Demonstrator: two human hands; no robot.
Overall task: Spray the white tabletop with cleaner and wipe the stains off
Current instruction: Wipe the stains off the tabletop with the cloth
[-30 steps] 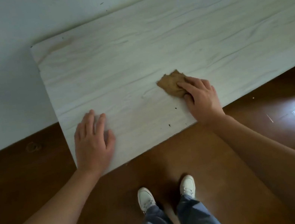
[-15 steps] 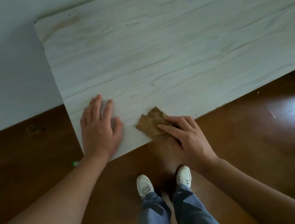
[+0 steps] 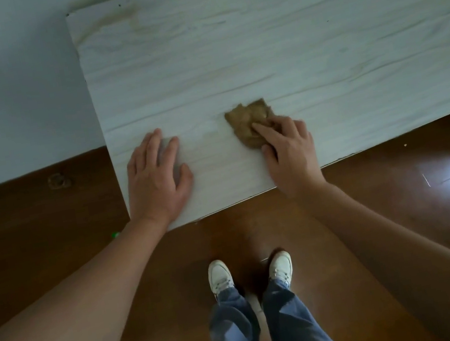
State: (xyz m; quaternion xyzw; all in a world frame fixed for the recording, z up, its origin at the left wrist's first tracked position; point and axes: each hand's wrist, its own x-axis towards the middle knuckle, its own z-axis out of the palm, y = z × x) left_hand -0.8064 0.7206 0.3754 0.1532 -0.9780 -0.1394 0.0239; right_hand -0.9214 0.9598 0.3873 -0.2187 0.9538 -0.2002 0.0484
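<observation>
The white wood-grain tabletop [image 3: 270,42] fills the upper part of the head view. A crumpled brown cloth [image 3: 245,120] lies on it close to the front edge. My right hand [image 3: 290,153] presses down on the cloth with its fingers laid over the cloth's near half. My left hand [image 3: 156,179] rests flat on the tabletop near the front left corner, fingers straight, holding nothing. A faint brownish stain [image 3: 127,16] marks the far left corner. No spray bottle is in view.
A pale wall [image 3: 5,89] runs along the table's left side. Dark wooden floor [image 3: 403,199] lies below the front edge, where my two feet in white shoes [image 3: 249,271] stand. A small green object [image 3: 115,235] lies on the floor by my left forearm.
My right hand has dragged the cloth from the middle toward the front edge, then back up and right a little. My left hand has stayed flat on the tabletop.
</observation>
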